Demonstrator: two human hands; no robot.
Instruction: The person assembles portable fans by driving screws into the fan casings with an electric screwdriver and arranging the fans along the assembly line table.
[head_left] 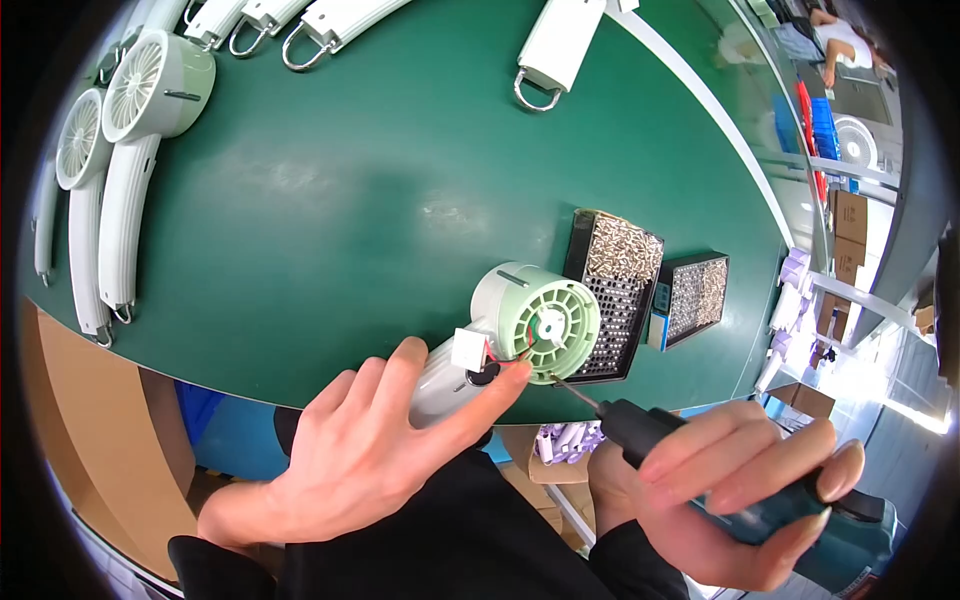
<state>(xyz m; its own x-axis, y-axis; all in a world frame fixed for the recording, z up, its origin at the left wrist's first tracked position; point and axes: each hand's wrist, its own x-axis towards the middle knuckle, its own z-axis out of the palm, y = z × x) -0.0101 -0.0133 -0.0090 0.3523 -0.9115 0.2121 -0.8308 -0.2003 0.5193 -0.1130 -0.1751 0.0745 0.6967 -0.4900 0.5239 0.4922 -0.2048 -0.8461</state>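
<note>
A partly assembled handheld fan [545, 325], pale green and white, lies at the table's near edge. Its round head faces right, with an open slotted grille, a white hub and thin red and green wires. A small white square piece [468, 349] sits beside the wires. My left hand [370, 430] grips the white handle, its thumb against the head's lower rim. In my right hand [735, 480] is a dark teal electric screwdriver [640, 428]; its thin bit reaches the lower rim of the fan head, close to my left thumb.
Two black screw trays [610, 300] [695, 300] with many small screws stand right of the fan. More fans [150, 90] lie at the far left, and white handles with metal loops [560, 45] along the back. Cardboard [110, 430] stands below the left edge. A person [840, 45] is in the background.
</note>
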